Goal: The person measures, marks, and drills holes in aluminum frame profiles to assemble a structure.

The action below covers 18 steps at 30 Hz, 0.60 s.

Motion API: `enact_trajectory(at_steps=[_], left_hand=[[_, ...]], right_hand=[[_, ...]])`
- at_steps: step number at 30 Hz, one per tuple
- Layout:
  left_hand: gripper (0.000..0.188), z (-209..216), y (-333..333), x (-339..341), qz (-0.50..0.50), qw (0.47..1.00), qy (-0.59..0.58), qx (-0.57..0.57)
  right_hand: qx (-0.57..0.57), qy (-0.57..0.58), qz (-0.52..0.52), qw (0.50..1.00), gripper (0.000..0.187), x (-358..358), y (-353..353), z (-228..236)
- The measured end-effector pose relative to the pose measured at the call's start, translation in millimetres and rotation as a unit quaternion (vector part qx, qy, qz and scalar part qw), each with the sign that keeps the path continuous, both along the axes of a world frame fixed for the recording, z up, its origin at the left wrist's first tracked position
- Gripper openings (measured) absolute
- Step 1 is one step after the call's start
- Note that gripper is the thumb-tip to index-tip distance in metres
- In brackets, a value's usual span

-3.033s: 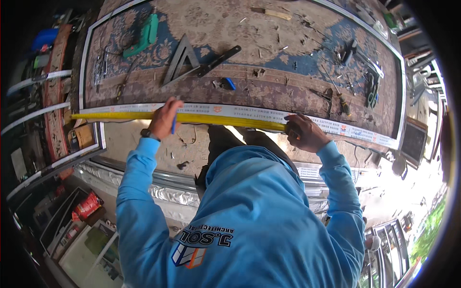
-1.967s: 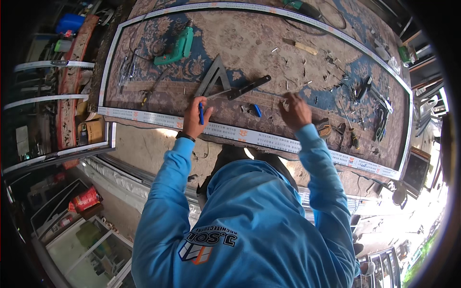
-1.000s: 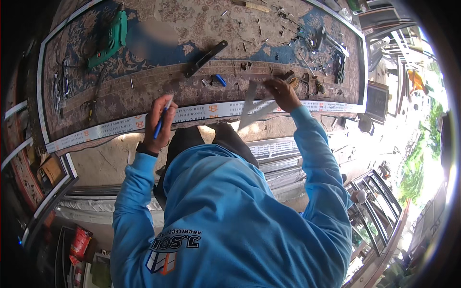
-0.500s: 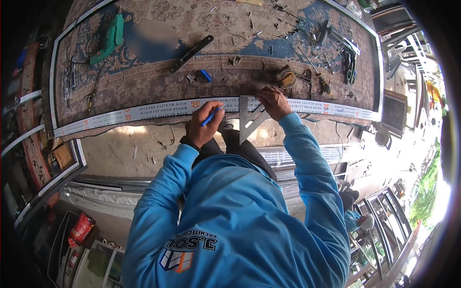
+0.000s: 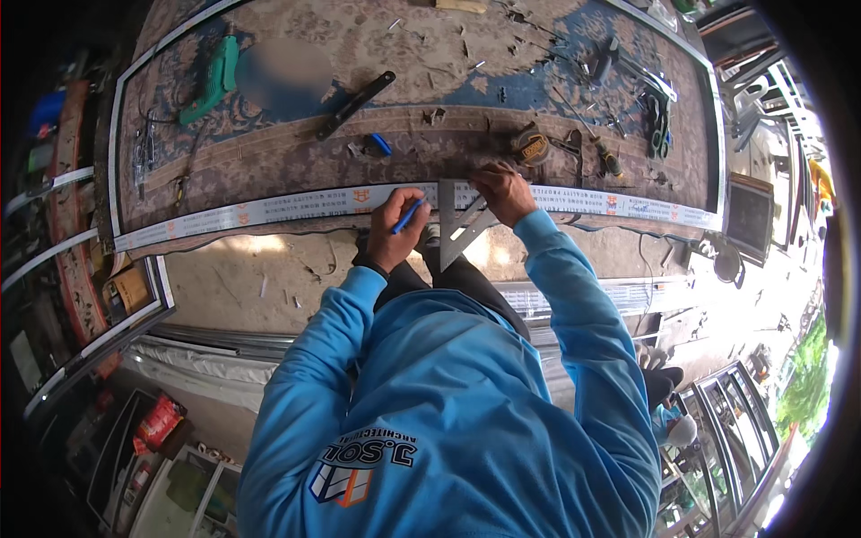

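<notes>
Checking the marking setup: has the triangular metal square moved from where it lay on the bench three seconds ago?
Yes. The triangular square has come off the carpeted bench top, away from the black bar, onto the long white strip under the right hand.

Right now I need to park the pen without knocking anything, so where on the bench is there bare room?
Bare carpet lies between the green power tool and the black bar tool, and below them, above the long white strip. It is crowded right of the tape measure, among pliers and loose bits. The left hand and right hand hold a pen and the set square.
</notes>
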<state>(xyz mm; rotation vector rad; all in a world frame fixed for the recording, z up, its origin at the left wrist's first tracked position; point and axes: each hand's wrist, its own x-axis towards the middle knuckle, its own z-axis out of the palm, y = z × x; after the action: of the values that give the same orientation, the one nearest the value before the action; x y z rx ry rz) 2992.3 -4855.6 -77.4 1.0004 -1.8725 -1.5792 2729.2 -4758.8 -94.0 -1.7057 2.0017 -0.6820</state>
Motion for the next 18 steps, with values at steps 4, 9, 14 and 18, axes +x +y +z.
enact_trajectory(at_steps=[4,9,14,18], left_hand=[[0.021,1.6,-0.8,2.0,-0.001,1.0,-0.019,0.004],[0.021,3.4,-0.8,1.8,0.0,1.0,-0.009,-0.003],[0.021,4.1,-0.1,-0.5,-0.004,1.0,-0.014,0.001],[0.021,7.7,-0.6,-2.7,-0.011,0.999,-0.03,-0.026]], right_hand=[[-0.001,0.0,0.003,1.0,0.024,-1.3,-0.3,2.2],[0.013,-0.009,-0.001,1.0,0.023,-1.3,-1.5,1.9],[-0.004,-0.006,-0.003,1.0,0.023,0.4,-0.8,0.1],[-0.02,-0.001,0.004,1.0,0.02,1.3,-1.5,1.7]])
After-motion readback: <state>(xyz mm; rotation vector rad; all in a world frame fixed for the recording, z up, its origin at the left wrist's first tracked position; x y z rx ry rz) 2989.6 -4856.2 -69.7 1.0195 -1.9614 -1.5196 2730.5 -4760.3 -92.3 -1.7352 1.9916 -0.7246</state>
